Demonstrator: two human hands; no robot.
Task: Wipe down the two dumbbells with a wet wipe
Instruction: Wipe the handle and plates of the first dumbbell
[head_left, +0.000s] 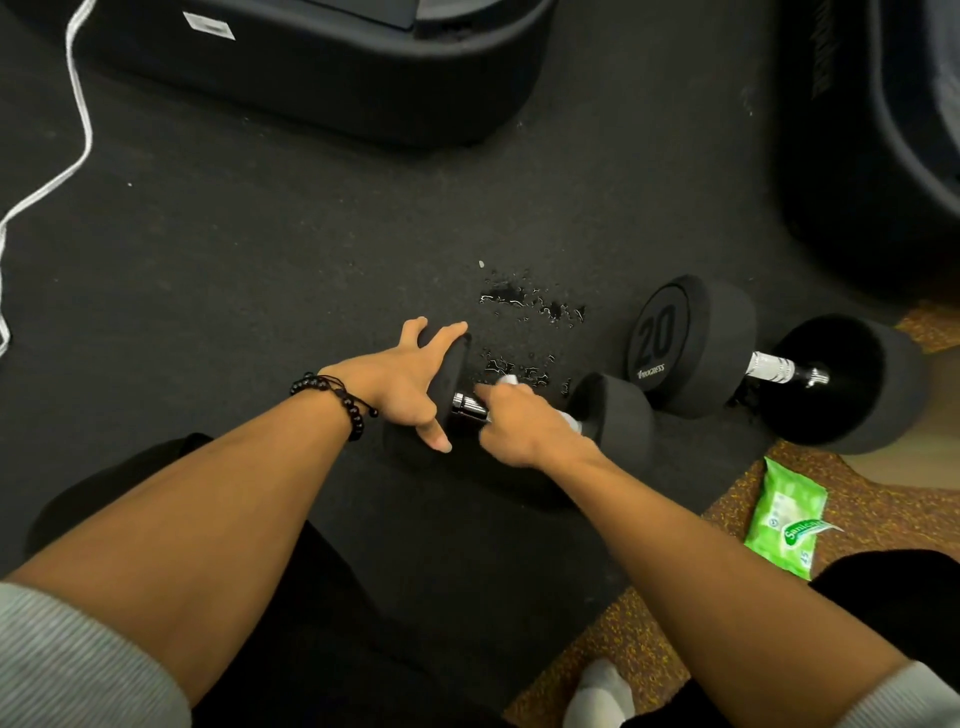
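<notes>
Wiping 1st dumbbell (613, 415): right hand (511, 428) clamps wipe (509, 380) on handle, left hand (402, 382) splayed on its end; 2nd dumbbell (696, 345) at 2 o'clock looks untouched.

Dim, even indoor light, soft shadows, small glints on water droplets (524, 306) at 12 o'clock, wide-angle bending at edges, slight softness throughout

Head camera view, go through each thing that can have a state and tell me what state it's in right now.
Near black rubber-headed dumbbell: lying on the floor, steadied and being wiped.
Far black dumbbell marked 20: lying on the floor, untouched.
White wet wipe: bunched on the near dumbbell's chrome handle.
Left hand: fingers spread, pressing the dumbbell's head.
Right hand: grips the wipe.
Green wet-wipe pack: lying flat.
Dark floor mat: wet with droplets.
</notes>
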